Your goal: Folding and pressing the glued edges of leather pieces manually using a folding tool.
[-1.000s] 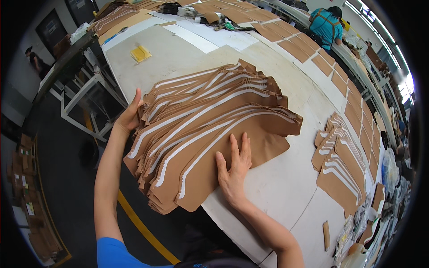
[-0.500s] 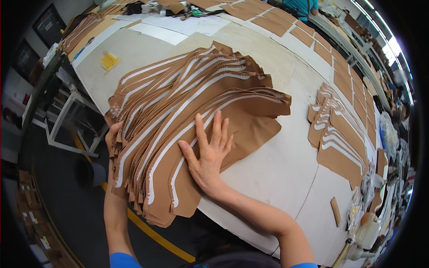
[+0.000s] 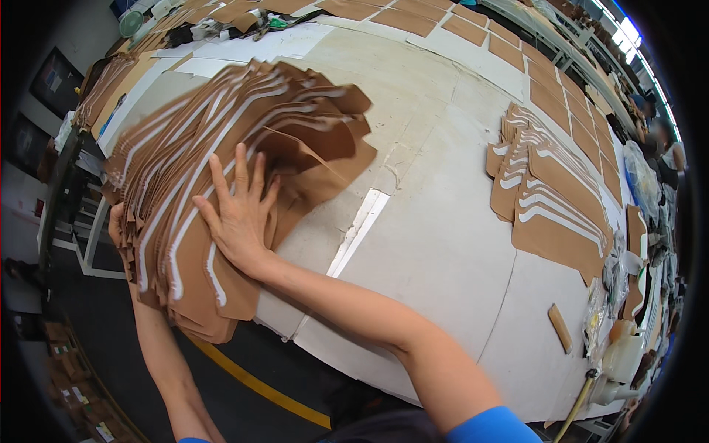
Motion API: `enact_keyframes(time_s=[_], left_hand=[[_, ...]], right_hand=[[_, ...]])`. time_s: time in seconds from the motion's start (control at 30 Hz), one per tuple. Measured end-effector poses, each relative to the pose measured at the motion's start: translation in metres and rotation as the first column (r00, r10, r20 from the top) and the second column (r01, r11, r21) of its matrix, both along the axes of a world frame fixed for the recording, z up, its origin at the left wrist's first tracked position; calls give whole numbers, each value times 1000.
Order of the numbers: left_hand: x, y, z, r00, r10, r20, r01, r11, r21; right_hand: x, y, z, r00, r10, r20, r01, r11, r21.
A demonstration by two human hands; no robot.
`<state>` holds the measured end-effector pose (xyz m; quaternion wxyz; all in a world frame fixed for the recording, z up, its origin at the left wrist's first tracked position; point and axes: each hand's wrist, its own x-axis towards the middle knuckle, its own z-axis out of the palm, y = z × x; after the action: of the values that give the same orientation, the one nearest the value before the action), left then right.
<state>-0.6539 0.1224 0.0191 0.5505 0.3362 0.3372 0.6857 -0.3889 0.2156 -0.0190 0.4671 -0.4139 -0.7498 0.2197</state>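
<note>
Brown card pieces w/ white curved strips lie fanned in a big stack (image 3: 236, 155) at the near-left edge of the white table (image 3: 443, 244), the stack's near end hanging out over the table edge. Right hand (image 3: 238, 210) lies flat on top of the stack, fingers spread wide, palm pressing down, nothing clasped. Left hand (image 3: 118, 225) is at the stack's left edge, mostly hidden under the pieces; only some fingers show against the side, so can't tell how far it's closed. Stack looks motion-blurred on its far-left part. Right of the stack, well apart, a second, smaller pile (image 3: 550, 192) of like pieces sits on the table. Beyond the stack, more brown sheets (image 3: 473, 29) laid in rows. Below the stack, dark floor w/ a yellow line (image 3: 258, 384).
</note>
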Motion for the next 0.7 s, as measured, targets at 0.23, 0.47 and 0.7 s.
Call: enact_keyframes(time_s=[0.23,0.47,0.7], left_hand=[[-70,-78,-24,832,401,-384,-490,855,-168],[91,-67,32,211,497,-842,-718,664,211],[284,28,23,-362,213,-908,-171,942,289]], right_hand=[[73,11,1,995,94,18,-92,993,-78],[195,123,11,984,119,129,-95,979,-181],[343,48,28,900,435,-35,-409,813,-414]])
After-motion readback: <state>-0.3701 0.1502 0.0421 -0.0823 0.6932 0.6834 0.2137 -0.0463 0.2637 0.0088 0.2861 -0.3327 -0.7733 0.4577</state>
